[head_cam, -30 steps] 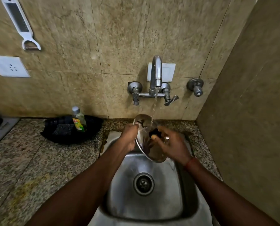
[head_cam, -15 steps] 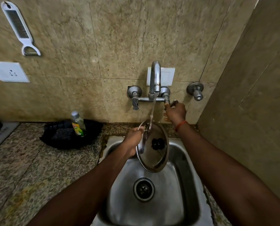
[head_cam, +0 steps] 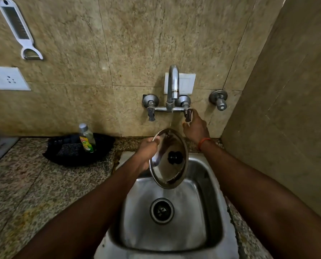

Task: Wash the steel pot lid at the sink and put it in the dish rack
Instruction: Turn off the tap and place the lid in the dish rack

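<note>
1. Steel pot lid (head_cam: 168, 159): round, polished, tilted on edge above the sink (head_cam: 210, 184), top face toward the camera, black knob (head_cam: 175, 157) near its centre. It hangs below the tap spout (head_cam: 173, 81), upper rim close under the outlet.
2. Left hand (head_cam: 146, 152): closed on the lid's left rim, thumb over the upper edge, fingers behind the metal; the only support the lid has.
3. Right hand (head_cam: 196, 126): clear of the lid, raised to the right tap lever (head_cam: 188, 114). Fingertips touch the lever; whether they clasp it or only rest on it cannot be told. Orange thread band (head_cam: 203, 142) at the wrist.
4. Sink: steel basin, wet sheen, round drain (head_cam: 162, 210) at the centre, directly below the lid.
5. Counter (head_cam: 34, 193): speckled granite. Black tray (head_cam: 77, 150) at the wall, holding a clear bottle with green-yellow label (head_cam: 86, 138).
6. Wall: beige tile; white grater-peeler (head_cam: 19, 28) hanging upper left, white socket plate (head_cam: 8, 78) beneath it, a separate valve (head_cam: 219, 99) right of the tap.
</note>
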